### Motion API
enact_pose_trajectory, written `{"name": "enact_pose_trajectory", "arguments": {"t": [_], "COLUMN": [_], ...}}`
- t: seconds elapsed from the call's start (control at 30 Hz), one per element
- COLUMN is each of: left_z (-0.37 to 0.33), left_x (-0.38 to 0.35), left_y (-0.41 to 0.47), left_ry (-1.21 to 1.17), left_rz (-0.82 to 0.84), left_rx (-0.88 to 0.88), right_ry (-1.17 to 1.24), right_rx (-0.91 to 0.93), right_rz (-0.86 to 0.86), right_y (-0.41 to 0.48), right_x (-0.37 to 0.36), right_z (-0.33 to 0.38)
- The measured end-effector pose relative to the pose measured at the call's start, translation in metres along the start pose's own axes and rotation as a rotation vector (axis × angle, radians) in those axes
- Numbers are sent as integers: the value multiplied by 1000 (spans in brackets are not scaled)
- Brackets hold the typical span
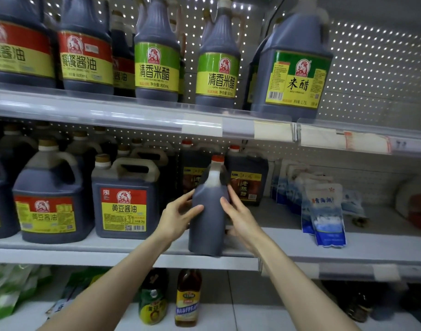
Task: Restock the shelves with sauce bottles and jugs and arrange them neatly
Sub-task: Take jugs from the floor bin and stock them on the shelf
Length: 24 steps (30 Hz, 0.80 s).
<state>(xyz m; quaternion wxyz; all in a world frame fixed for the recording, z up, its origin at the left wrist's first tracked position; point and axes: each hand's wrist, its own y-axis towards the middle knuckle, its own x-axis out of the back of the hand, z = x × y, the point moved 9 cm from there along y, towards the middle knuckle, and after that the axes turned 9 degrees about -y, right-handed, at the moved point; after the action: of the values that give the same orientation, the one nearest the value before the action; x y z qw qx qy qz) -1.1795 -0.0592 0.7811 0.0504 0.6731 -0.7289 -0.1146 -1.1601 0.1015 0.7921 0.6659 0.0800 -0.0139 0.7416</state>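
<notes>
Red-capped jug [205, 225] at shelf [300, 244] edge — between left hand [178, 218] and right hand [238, 217]

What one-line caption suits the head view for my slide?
Left hand and right hand touch a dark red-capped jug standing at the front edge of the middle shelf.

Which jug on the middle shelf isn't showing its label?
The red-capped jug at the shelf front edge, between the left hand and right hand. It shows only a plain dark side; the other front jugs show labels.
</notes>
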Motion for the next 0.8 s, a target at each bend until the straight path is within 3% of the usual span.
{"name": "enact_pose_trajectory", "arguments": {"t": [0.13, 0.43, 0.8], "left_z": [-2, 2, -8], "left_x": [-9, -51, -16], "left_y": [-3, -18, 1], "left_ry": [51, 124, -11], "left_rz": [-3, -26, -70], "left_rx": [-27, -84, -35], "right_ry": [-73, 19, -254], "right_rx": [29, -20, 68], "right_rz": [-62, -162, -403], "right_y": [-4, -8, -15], "right_x": [4, 46, 31], "right_z": [0, 1, 18]}}
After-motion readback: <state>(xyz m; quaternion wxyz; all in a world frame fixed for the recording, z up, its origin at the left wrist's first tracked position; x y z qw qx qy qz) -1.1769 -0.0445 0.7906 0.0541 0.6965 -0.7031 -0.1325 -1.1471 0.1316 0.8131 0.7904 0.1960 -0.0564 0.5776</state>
